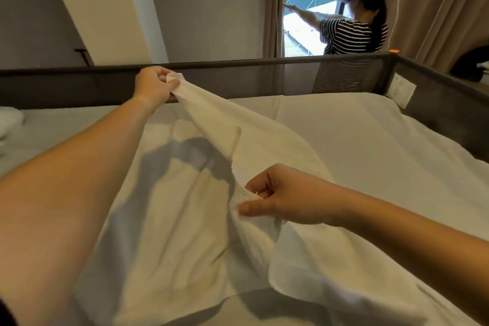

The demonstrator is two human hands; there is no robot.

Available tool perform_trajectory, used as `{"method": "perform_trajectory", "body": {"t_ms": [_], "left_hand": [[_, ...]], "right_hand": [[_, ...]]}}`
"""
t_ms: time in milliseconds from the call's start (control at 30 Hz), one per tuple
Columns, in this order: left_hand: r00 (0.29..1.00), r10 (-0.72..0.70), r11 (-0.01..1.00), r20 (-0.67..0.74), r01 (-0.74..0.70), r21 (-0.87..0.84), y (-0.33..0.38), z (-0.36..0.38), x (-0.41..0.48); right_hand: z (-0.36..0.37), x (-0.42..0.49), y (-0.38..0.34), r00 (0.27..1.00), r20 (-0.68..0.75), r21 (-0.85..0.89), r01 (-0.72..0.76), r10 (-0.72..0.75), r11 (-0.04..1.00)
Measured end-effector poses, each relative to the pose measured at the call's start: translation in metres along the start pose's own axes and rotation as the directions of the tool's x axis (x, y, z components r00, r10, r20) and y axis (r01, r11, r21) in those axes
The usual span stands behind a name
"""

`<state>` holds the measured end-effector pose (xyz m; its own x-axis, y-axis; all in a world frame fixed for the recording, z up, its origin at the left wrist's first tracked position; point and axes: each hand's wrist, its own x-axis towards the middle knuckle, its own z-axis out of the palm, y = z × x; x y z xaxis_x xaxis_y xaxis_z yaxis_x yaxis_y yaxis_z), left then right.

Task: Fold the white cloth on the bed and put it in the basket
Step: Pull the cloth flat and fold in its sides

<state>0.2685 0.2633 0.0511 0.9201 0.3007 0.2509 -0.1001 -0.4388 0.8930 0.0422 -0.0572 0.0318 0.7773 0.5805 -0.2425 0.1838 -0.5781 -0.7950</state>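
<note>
White cloth [169,219] lies spread over the near part of the bed [370,145], its lower half flat on the sheet and its far part lifted. The right hand [285,198] pinches a fold of the cloth between thumb and fingers, just above the bed. Farther out, the left hand [154,86] grips a raised corner, pulling the fabric taut between the two hands. Beyond, a dark mesh rail [238,74] borders the bed, and a person in a striped shirt [354,34] stands at the window [312,8]
</note>
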Motion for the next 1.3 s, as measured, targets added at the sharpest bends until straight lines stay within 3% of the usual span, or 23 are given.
{"method": "perform_trajectory", "body": {"t_ms": [300, 600, 1167, 1300], "left_hand": [[0.999, 0.004, 0.996, -0.055, 0.001, 0.084, -0.04, -0.081, 0.004], [1.0, -0.009, 0.993, 0.001, 0.009, 0.122, -0.107, -0.135, 0.065], [0.994, -0.03, 0.983, -0.106, 0.048, 0.175, -0.194, -0.176, 0.133], [0.995, -0.011, 0.977, -0.096, 0.031, 0.209, -0.215, -0.182, 0.13]], "right_hand": [[0.054, 0.047, -0.045, 0.984, 0.125, 0.056, 0.118, -0.124, 0.991], [0.124, 0.126, -0.098, 0.973, 0.114, 0.013, 0.202, -0.202, 0.979], [0.219, 0.218, -0.15, 0.939, 0.219, 0.063, 0.257, -0.265, 0.964], [0.234, 0.227, -0.143, 0.929, 0.248, 0.005, 0.282, -0.275, 0.959]]}}
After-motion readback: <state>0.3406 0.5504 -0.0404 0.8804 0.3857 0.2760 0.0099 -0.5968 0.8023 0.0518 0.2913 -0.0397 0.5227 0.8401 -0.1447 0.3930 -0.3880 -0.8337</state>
